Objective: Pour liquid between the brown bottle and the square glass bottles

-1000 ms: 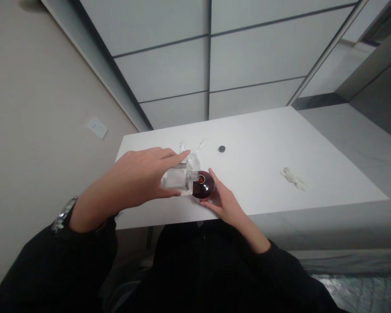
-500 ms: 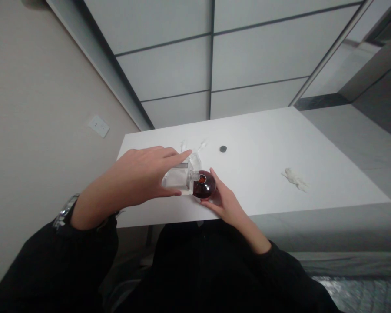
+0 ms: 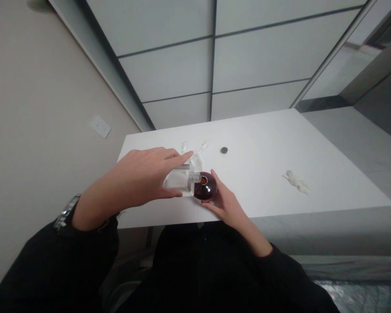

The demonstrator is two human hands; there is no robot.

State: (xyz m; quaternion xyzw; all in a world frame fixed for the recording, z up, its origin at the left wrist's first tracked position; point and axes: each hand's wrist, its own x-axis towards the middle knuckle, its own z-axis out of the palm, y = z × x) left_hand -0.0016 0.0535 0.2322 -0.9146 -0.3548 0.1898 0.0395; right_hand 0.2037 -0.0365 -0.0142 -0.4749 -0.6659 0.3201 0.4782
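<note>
Amber-brown, round-shouldered bottle (image 3: 206,192) by the near edge of the white rectangular table (image 3: 257,174), right hand (image 3: 227,203) cupped round its side; left hand (image 3: 146,176) clasps a clear, square-shouldered bottle (image 3: 180,181) tipped to the amber mouth. Pouring, I'd say from here; the next move calls for steady tilt.

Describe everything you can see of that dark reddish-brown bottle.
The reddish-brown bottle has a rounded, glossy body that looks like tinted glass, and an uncapped round opening with a pale rim. It is roughly upright near the front edge of the table; its base is hidden. The right-hand grip holds its side. The threaded neck of the clear bottle lies at its opening; contact is unclear.
</note>
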